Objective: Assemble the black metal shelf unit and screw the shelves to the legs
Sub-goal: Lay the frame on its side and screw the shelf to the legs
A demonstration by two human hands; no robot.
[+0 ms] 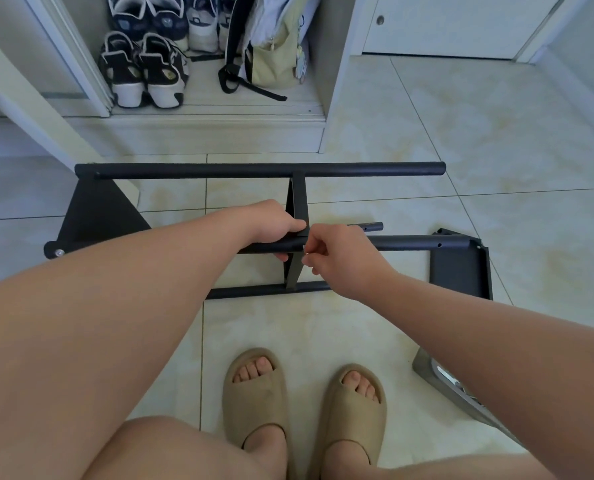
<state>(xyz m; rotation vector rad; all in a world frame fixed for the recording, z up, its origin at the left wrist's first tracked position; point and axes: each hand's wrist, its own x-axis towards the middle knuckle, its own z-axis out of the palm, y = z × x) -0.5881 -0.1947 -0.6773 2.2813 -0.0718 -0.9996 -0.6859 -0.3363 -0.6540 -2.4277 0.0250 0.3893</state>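
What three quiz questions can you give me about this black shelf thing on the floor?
1. True or false: the left hand grips a black leg tube.
2. Where are the sneakers? A in the cupboard, B on a chair, C on the person's feet.
3. Fill in: the person's feet wear tan ____.
Key: 1 true; 2 A; 3 slippers.

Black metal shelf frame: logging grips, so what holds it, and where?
Left hand grips the middle black round leg tube beside the thin shelf plate; right hand pinches an unidentifiable small item there.
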